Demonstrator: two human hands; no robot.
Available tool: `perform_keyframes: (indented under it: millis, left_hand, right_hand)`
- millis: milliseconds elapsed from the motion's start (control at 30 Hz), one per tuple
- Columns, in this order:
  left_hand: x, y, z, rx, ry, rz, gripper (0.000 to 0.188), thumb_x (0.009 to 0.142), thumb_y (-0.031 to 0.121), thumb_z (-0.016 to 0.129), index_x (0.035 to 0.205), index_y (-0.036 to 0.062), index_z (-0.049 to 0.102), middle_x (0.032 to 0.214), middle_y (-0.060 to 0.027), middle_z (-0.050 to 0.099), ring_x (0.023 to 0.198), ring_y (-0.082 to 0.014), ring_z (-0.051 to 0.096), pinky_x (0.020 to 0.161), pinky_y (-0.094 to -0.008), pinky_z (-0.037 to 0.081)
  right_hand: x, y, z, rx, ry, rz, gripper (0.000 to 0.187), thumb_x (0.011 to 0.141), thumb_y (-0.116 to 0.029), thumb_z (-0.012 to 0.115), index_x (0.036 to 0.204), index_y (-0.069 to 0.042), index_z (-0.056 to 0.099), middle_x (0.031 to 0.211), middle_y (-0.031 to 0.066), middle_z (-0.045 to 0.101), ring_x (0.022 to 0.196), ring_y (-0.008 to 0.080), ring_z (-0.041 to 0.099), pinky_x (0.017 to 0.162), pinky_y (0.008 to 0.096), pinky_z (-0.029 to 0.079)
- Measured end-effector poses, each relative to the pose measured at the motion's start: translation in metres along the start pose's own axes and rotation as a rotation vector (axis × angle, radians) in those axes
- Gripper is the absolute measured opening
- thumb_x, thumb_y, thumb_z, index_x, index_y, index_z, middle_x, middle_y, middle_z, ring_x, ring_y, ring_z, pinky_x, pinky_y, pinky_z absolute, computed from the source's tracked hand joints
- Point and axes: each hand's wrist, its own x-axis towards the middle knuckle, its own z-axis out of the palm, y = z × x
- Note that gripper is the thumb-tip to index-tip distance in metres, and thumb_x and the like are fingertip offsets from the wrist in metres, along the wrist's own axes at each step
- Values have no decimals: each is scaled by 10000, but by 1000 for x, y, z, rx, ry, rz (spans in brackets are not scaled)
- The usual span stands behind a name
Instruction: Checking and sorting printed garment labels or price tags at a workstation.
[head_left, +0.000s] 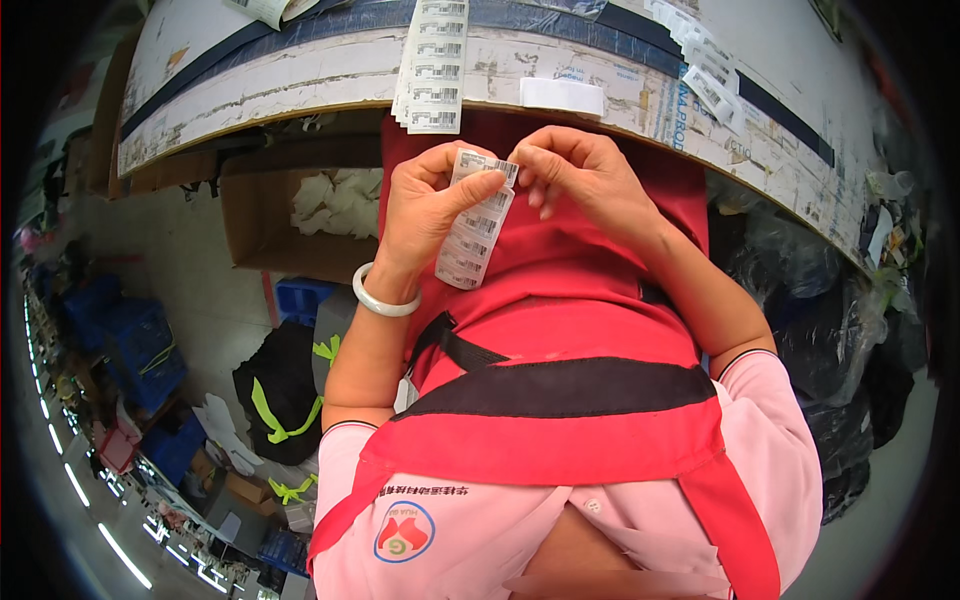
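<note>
My left hand (425, 205) grips a strip of white barcode labels (470, 245), its thumb pressed over the upper part. From there the strip hangs down in front of the red apron (570, 290). Thumb and forefinger of my right hand (590, 180) are pinched together beside the strip's top right corner, the other fingers curled. Whatever lies between those two fingertips is too small to make out. Just beyond the hands, a stack of long label strips (436, 75) hangs over the near edge of the worn white table (330, 80).
On the table lie a folded white piece (562, 96) and more label strips (712, 95) to the right. Below the table at left stands a cardboard box (255, 215) with crumpled white paper. Clear and dark plastic bags (820, 300) fill the right side. Blue crates (140, 340) are at far left.
</note>
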Motion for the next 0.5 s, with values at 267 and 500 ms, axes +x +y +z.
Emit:
perform_keyframes:
  millis: [267, 500]
  left_hand:
    - [10, 0, 12, 106, -46, 37, 116, 875, 77, 682, 910, -32, 700, 856, -15, 641, 759, -63, 576, 646, -200, 443]
    - [18, -8, 9, 16, -114, 68, 148, 901, 72, 644, 926, -62, 702, 895, -25, 620, 816, -76, 559, 701, -208, 434]
  right_hand:
    - [-2, 6, -8, -6, 123, -145, 164, 931, -155, 625, 958, 5, 642, 798, 24, 635, 665, 73, 581, 587, 217, 501]
    - [11, -18, -32, -395, 362, -423, 131, 930, -125, 609, 954, 2, 629, 735, 30, 630, 609, 75, 587, 546, 209, 492]
